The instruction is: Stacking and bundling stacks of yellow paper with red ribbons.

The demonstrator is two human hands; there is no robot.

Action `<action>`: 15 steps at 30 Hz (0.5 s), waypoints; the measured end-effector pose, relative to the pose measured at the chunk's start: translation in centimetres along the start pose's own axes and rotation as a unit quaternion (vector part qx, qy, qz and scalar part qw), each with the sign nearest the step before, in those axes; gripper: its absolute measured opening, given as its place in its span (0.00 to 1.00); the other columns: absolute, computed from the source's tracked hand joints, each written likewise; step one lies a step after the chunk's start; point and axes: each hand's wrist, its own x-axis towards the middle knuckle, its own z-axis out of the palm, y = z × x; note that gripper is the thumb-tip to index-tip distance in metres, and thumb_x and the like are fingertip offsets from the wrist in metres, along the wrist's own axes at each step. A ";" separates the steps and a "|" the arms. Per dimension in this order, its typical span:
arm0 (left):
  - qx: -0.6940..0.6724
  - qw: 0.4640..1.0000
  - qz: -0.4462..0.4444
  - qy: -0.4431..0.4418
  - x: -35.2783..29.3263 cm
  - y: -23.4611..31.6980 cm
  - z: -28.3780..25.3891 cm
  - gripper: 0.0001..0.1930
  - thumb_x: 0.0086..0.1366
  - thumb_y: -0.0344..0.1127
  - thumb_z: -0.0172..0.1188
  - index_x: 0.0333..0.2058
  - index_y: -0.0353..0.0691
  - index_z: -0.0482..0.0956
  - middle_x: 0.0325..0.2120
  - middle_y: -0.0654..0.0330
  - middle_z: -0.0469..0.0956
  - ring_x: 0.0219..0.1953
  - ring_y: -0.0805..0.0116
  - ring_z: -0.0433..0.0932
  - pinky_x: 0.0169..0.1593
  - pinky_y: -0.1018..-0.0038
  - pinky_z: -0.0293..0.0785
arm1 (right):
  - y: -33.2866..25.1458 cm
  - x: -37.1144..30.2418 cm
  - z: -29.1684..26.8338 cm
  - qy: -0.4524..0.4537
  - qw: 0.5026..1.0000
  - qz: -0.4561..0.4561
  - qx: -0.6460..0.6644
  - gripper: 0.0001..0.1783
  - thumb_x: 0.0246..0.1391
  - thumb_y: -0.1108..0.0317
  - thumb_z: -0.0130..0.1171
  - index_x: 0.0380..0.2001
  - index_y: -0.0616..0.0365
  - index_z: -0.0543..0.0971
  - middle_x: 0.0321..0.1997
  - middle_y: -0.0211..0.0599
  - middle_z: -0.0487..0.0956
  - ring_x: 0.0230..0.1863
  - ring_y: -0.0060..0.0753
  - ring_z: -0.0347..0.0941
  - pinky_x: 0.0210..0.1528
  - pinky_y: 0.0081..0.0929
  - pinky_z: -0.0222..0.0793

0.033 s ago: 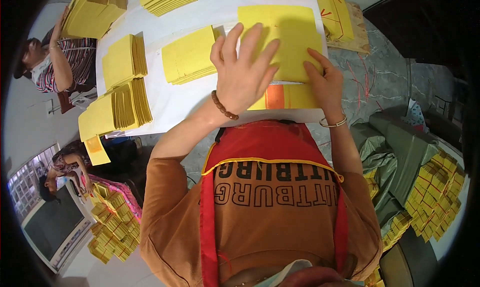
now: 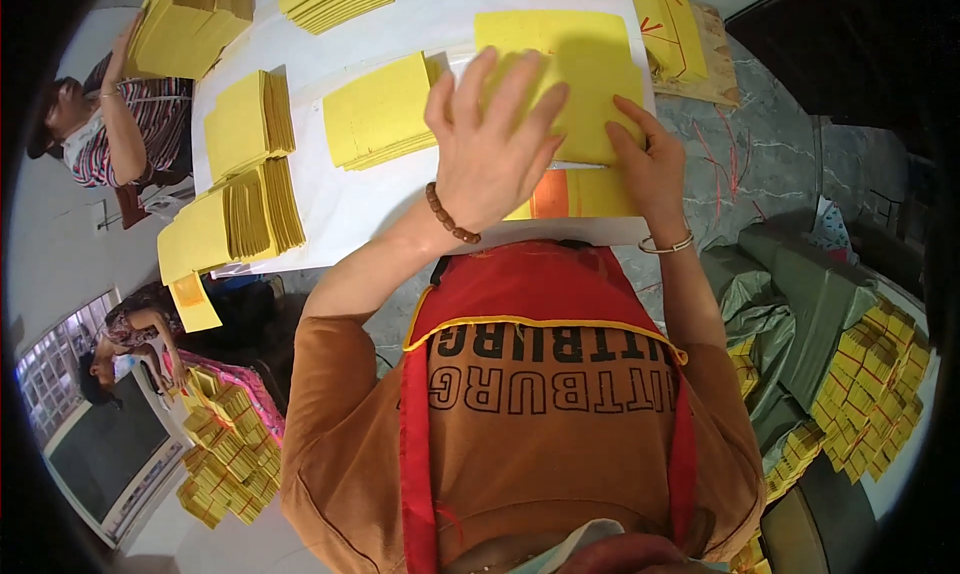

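Note:
My left hand (image 2: 495, 144) is over the left side of a large yellow paper sheet (image 2: 595, 84), fingers spread and nothing in them. Whether its fingertips touch the paper cannot be made out. At the sheet's right edge rests my right hand (image 2: 655, 169), index finger and thumb apart on the paper; its other fingers are partly hidden. Just below the sheet, near the table's front edge, lies a yellow strip with an orange-red panel (image 2: 550, 194). To the left of my left hand is a neat stack of folded yellow paper (image 2: 378, 109).
More yellow stacks (image 2: 245, 114) line the white table's (image 2: 310, 194) left side. A red-tied yellow bundle (image 2: 675, 34) sits on a board at the far right. Two other people work at left. Tied bundles (image 2: 870, 384) and a green covering (image 2: 800, 304) stand at right.
My left hand has shifted slightly to the right, with its fingers still spread. The right hand and the yellow sheet look unchanged.

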 end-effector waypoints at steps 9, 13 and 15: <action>-0.162 0.976 0.059 -0.131 -0.6 0.3 3.6 0.21 0.54 0.33 0.58 0.48 0.36 0.71 0.50 0.53 0.67 0.56 0.53 0.60 0.55 0.62 0.58 | 0.2 0.1 0.2 0.007 0.999 -0.013 0.049 0.18 0.48 0.65 0.58 0.45 0.55 0.77 0.35 0.46 0.80 0.33 0.28 0.77 0.36 0.24 0.70; -0.162 0.975 0.053 -0.140 -0.6 0.2 4.0 0.21 0.55 0.34 0.58 0.49 0.36 0.71 0.51 0.52 0.66 0.56 0.54 0.60 0.56 0.63 0.57 | 0.1 0.1 0.3 0.014 0.999 -0.030 0.030 0.18 0.49 0.66 0.58 0.45 0.56 0.77 0.36 0.47 0.80 0.34 0.30 0.77 0.38 0.25 0.70; -0.167 0.974 0.047 -0.148 -0.6 0.3 4.1 0.22 0.55 0.34 0.58 0.49 0.36 0.70 0.51 0.53 0.66 0.57 0.54 0.60 0.56 0.63 0.56 | 0.4 0.1 0.4 0.024 0.998 -0.041 0.051 0.18 0.49 0.66 0.57 0.45 0.56 0.77 0.35 0.47 0.80 0.33 0.33 0.77 0.37 0.26 0.70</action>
